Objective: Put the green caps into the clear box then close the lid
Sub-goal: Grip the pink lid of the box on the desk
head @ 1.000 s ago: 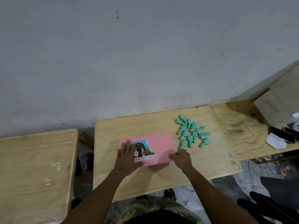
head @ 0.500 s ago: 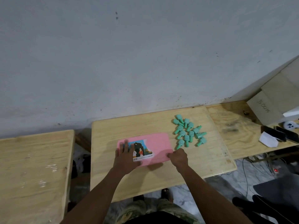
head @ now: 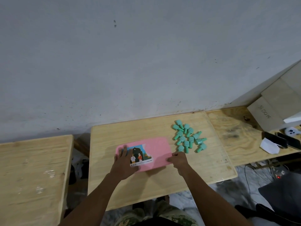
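Left hand (head: 124,162) lies flat, fingers spread, on the pink lid (head: 156,150) of the box at table (head: 114,190) centre. Right hand (head: 178,159), fingers curled, pinches the lid's 3 o'clock edge. Green caps (head: 189,137) lie clustered at 2 o'clock from the box, all outside it.

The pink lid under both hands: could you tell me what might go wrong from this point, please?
1. The right hand grips the pink lid at the corner nearest the green caps; a sudden lift could knock some across the table.
2. The left hand lies flat on the lid's label, so it may hold the lid shut while the right pries.
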